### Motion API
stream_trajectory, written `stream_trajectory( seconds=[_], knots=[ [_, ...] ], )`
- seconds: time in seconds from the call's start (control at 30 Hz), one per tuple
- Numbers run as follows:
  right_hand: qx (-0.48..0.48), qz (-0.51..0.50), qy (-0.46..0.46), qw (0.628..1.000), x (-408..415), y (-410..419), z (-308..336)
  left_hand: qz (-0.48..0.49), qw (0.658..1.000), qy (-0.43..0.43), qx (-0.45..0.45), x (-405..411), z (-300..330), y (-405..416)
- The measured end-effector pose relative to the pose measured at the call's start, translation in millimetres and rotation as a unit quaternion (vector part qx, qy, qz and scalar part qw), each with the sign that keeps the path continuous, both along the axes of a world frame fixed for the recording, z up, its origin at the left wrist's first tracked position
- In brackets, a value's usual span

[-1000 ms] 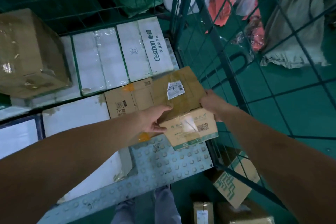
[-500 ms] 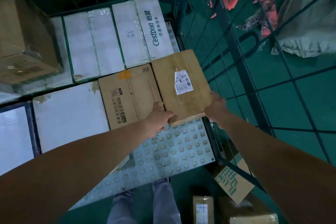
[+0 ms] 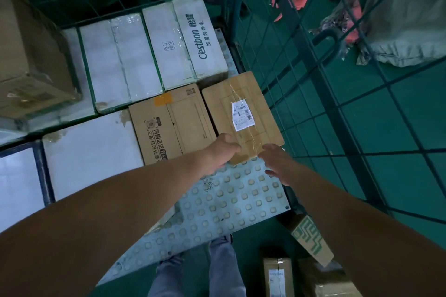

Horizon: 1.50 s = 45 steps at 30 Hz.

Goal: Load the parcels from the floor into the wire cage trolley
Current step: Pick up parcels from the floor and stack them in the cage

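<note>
Since the earlier frames the brown parcel [image 3: 242,116] had come down flat onto the studded floor of the cage trolley [image 3: 241,200], and the right hand [image 3: 277,164] had let go. Its fingers were straight and spread, just off the parcel's near corner. The left hand [image 3: 223,149] rested against the near edge, fingers curled at it; whether they gripped could not be told. Left of those fingers, touching the parcel, lay a printed carton [image 3: 169,125]. Beyond both stood white boxes [image 3: 154,53].
</note>
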State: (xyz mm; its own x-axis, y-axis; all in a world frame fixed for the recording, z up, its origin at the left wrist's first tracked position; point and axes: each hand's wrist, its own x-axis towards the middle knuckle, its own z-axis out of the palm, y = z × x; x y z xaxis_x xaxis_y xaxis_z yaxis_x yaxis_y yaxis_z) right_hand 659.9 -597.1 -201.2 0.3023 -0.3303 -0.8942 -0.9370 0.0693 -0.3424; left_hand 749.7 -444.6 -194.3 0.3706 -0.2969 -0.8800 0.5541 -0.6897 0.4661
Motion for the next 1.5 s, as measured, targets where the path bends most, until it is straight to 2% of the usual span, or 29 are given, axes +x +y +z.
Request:
stream_trajectory(
  seconds=[0.2, 0.4, 0.57, 0.87, 0.97, 1.1, 1.2, 1.3, 1.5],
  knots=[
    [0.031, -0.058, 0.020, 0.998, -5.4, 21.8, -49.2, -0.021, 0.999, 0.033, 0.029, -24.9, -32.2, -10.8],
    [0.025, -0.025, -0.018, 0.999, -3.5, 40.2, -82.6, 0.011, 1.000, 0.001, 0.026, -22.2, -60.9, -4.7],
    [0.027, 0.018, -0.020, 0.999, -25.0, 43.7, -48.3, -0.001, 1.000, -0.008, 0.022, -21.1, -41.2, 8.6],
    [0.022, -0.069, -0.058, 0.996, -71.2, 53.5, 61.8, -0.136, 0.990, -0.036, 0.006, -56.0, 50.1, 5.4],
    [0.014, -0.098, -0.073, 0.992, -113.1, 52.3, 91.3, -0.189, 0.981, -0.037, -0.005, -87.3, 74.9, -8.0],
    [0.007, -0.185, -0.084, 0.979, -182.3, 50.5, 117.9, -0.268, 0.962, -0.048, 0.000, -141.7, 99.3, -34.4],
    [0.007, -0.298, -0.066, 0.952, -242.4, 46.8, 127.3, -0.376, 0.925, -0.051, -0.013, -196.2, 118.3, -54.5],
    [0.006, -0.393, -0.071, 0.917, -297.9, 43.9, 129.4, -0.465, 0.885, -0.011, -0.009, -247.2, 128.0, -62.8],
    [-0.002, -0.425, -0.067, 0.903, -426.9, 33.4, 122.9, -0.497, 0.868, 0.001, 0.023, -355.2, 110.3, -97.8]
  ],
)
